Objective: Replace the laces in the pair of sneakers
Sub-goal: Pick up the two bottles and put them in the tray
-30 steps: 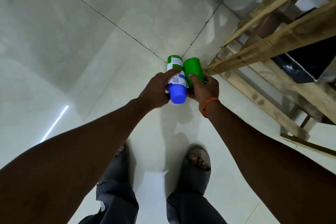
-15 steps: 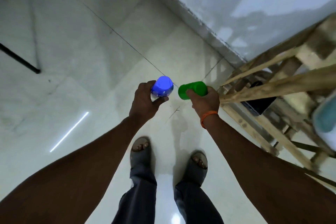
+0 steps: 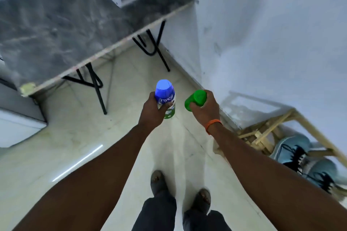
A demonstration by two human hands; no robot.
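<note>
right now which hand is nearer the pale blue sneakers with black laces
Right. The right hand is up-left of the pale blue sneakers; the left hand is farther left.

- bottle (image 3: 165, 99): blue cap, white and green label.
- container (image 3: 195, 99): plain bright green.
- wristband (image 3: 213, 124): orange.
- sneakers (image 3: 290, 143): pale blue, black laces (image 3: 297, 155).
- bench (image 3: 56, 30): dark grey marbled top.

Wooden rack (image 3: 262, 138) holds sneakers (image 3: 298, 144) (pale blue).
</note>
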